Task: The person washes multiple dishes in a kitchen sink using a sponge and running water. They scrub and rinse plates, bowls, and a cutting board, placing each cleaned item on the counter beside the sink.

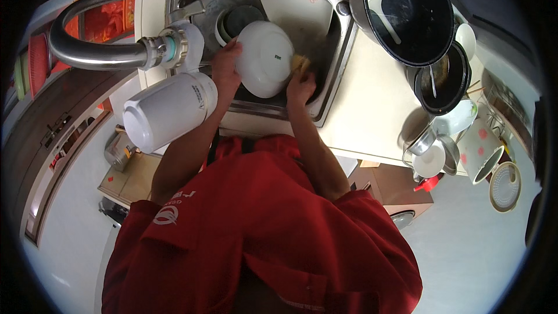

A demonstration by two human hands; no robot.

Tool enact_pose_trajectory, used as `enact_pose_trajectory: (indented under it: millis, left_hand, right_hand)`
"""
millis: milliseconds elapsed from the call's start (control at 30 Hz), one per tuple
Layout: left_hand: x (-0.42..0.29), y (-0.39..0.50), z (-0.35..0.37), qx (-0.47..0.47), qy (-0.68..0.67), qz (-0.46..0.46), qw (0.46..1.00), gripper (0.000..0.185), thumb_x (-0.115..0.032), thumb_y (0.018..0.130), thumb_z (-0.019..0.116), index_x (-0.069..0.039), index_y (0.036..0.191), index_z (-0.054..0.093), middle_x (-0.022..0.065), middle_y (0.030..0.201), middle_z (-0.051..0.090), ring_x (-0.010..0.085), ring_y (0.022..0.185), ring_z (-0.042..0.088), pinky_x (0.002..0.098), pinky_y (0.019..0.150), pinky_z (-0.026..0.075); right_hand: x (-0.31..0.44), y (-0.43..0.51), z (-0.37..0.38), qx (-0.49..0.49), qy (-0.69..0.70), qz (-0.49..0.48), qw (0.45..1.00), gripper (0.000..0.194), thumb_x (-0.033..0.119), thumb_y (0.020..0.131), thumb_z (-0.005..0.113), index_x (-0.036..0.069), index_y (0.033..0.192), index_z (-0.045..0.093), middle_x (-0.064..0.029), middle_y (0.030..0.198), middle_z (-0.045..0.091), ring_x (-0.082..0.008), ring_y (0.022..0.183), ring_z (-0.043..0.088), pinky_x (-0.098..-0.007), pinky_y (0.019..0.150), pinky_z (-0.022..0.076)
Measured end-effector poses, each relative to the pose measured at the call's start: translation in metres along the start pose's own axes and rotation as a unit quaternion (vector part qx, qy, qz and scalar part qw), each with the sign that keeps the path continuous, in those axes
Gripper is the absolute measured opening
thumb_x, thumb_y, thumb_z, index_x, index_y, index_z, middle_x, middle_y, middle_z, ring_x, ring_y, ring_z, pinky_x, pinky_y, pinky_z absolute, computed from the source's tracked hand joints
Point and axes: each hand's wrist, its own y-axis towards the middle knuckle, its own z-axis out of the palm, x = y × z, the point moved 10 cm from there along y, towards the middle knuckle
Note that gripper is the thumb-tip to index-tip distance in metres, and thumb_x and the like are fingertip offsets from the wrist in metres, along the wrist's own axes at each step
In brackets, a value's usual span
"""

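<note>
My left hand (226, 63) grips the left rim of a white bowl (265, 59), which is turned so its underside faces up, over the sink. At the bowl's right edge my right hand (301, 87) pinches a yellowish sponge or cloth (300, 64), slightly blurred. Behind them in the stainless steel sink (342, 50) stands a large white dish (296, 4) with a red pattern. Stacked bowls and a dark round vessel (243, 18) lie partly hidden behind the bowl that I hold.
A curved metal faucet (100, 56) with a white filter unit (170, 111) reaches over the sink's left side. On the counter (370, 113) at right stand a large black pot (409, 13) holding a white spoon, a smaller dark pot (442, 80), and a rack of dishes and strainers.
</note>
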Motion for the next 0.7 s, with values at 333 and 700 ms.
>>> enact_pose_trajectory:
  millis: [333,700]
  left_hand:
    - [0.021,0.016,0.008,-0.02,-0.048,-0.112,0.992,0.044,-0.025,0.101,0.058,-0.003,0.139,0.051,0.0107,0.13,0.061,0.024,0.119,0.059,0.0393,0.101,0.048]
    - [0.027,-0.009,0.052,0.194,-0.238,-0.181,0.934,0.071,-0.059,0.102,0.041,0.0,0.139,0.05,0.0126,0.136,0.056,0.0293,0.127,0.052,0.0439,0.111,0.038]
  right_hand:
    - [0.154,-0.099,0.005,0.083,-0.019,-0.444,0.892,0.017,0.01,0.081,0.07,0.003,0.093,0.06,-0.017,0.087,0.06,-0.0384,0.083,0.061,-0.0457,0.073,0.0496]
    - [0.206,-0.009,0.049,0.078,-0.124,-0.518,0.843,0.005,0.007,0.082,0.065,0.004,0.086,0.065,-0.015,0.089,0.062,-0.0389,0.086,0.06,-0.0476,0.077,0.0489]
